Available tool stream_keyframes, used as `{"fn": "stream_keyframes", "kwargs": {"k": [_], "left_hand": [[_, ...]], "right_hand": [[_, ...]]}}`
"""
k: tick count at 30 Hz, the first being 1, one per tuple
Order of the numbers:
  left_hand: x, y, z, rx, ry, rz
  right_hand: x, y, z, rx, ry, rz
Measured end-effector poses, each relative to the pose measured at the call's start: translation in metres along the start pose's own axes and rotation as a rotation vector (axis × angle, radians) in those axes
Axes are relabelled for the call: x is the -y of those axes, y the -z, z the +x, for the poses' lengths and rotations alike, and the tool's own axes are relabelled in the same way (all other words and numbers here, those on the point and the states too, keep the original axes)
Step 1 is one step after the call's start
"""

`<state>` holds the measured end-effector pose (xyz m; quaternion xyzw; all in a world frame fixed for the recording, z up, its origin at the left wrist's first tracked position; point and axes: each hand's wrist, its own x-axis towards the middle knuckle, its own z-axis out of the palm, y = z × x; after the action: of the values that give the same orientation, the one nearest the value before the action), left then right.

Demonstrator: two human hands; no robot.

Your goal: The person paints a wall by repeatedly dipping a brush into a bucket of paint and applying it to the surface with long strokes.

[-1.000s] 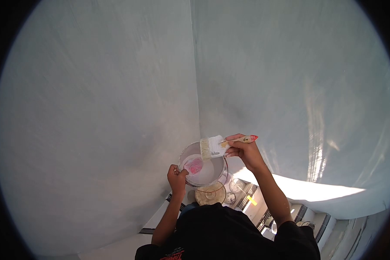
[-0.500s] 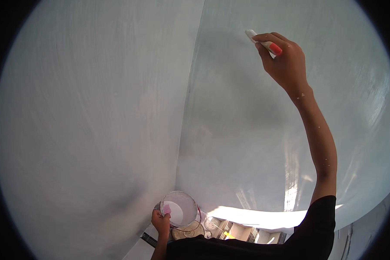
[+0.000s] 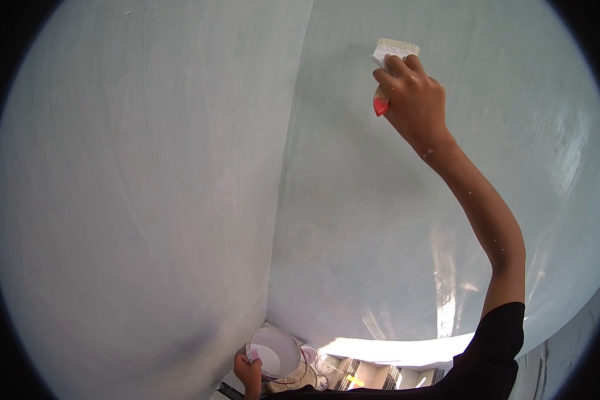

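Note:
High on the right-hand wall (image 3: 367,220), my right hand (image 3: 415,93) is closed round a paintbrush (image 3: 395,49). Its wide pale bristles point up against the pale wall, and the red handle end sticks out below my fingers. Specks of white mark my hand and forearm. Low in the view, my left hand (image 3: 248,370) grips the rim of a clear plastic bucket (image 3: 288,351) with white paint (image 3: 267,360) inside. A pinkish patch shows by the thumb at the rim.
A second wall (image 3: 147,200) meets the first at a corner running down the middle. Below the bucket are a round lid-like thing (image 3: 300,381), several small containers (image 3: 325,364) and a yellow object (image 3: 355,381) on the floor. Bright sunlight (image 3: 393,350) falls along the wall's lower edge.
My right hand has shifted slightly left and turned the brush from edge-on to broad side, bristles up. The bucket and my left hand sit lower in view.

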<state>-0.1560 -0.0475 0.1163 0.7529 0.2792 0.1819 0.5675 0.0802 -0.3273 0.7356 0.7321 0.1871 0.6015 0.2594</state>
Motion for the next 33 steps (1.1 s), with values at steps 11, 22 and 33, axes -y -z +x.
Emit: {"fn": "stream_keyframes", "kwargs": {"k": [11, 22, 33], "left_hand": [[-0.028, 0.012, -0.011, -0.039, -0.005, 0.024], [0.025, 0.002, 0.014, 0.007, -0.02, 0.032], [0.011, 0.018, 0.016, 0.08, -0.025, 0.031]], "right_hand": [[0.062, -0.004, -0.136, 0.559, 0.006, 0.35], [-0.083, -0.05, 0.042, -0.126, -0.027, -0.075], [0.046, 0.011, -0.06, 0.543, -0.242, 0.43]]}}
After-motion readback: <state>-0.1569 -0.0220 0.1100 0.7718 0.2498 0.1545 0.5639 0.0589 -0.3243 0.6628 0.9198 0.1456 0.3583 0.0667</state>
